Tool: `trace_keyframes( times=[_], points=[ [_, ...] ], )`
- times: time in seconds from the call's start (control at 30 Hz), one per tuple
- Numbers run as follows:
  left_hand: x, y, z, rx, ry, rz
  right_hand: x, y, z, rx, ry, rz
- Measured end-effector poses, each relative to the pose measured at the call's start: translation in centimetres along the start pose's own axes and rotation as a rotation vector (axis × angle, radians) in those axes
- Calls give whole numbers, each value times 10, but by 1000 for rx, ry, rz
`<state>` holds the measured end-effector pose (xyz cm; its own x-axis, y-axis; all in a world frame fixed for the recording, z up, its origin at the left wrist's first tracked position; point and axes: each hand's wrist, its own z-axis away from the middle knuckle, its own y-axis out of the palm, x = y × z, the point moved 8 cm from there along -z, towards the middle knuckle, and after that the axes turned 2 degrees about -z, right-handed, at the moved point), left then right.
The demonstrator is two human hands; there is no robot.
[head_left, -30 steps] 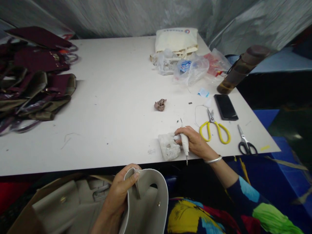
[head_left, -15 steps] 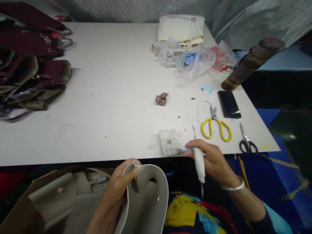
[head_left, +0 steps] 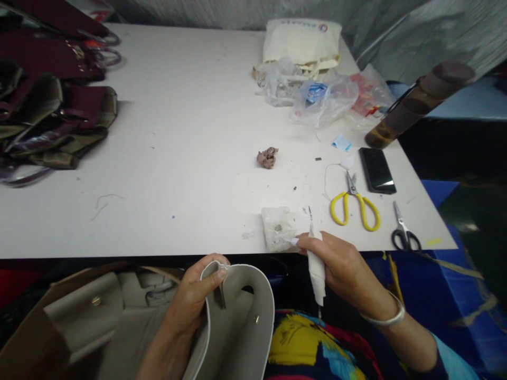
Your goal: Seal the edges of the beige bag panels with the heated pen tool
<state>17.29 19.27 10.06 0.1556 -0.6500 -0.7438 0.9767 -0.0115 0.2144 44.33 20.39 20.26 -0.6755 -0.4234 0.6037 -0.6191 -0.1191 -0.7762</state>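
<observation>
Grey bag (head_left: 237, 327) sits in your lap below the table (head_left: 178, 158) edge; your left hand (head_left: 194, 303) pinches its curved rim. Your right hand (head_left: 340, 264) grips a white pen-like tool (head_left: 316, 264), probably metal-tipped, beside the white pad (head_left: 277, 228).

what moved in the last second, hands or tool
The right hand, gripping the tool throughout, drew back from the table beside the pad toward the person's lap, and now sits at the near edge. Nothing was picked up or let go. The left hand kept its pinch on the bag; the scissors and phone lie as before.
</observation>
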Motion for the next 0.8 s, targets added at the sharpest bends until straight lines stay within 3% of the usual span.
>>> trace_keyframes(
  times=[0.4,0.8],
  points=[
    [3,-4,-2,-2,-9,27,14,-1,-1,7,-112,233],
    [0,-3,-2,-3,-4,9,13,-3,-6,49,-112,216]
  ],
)
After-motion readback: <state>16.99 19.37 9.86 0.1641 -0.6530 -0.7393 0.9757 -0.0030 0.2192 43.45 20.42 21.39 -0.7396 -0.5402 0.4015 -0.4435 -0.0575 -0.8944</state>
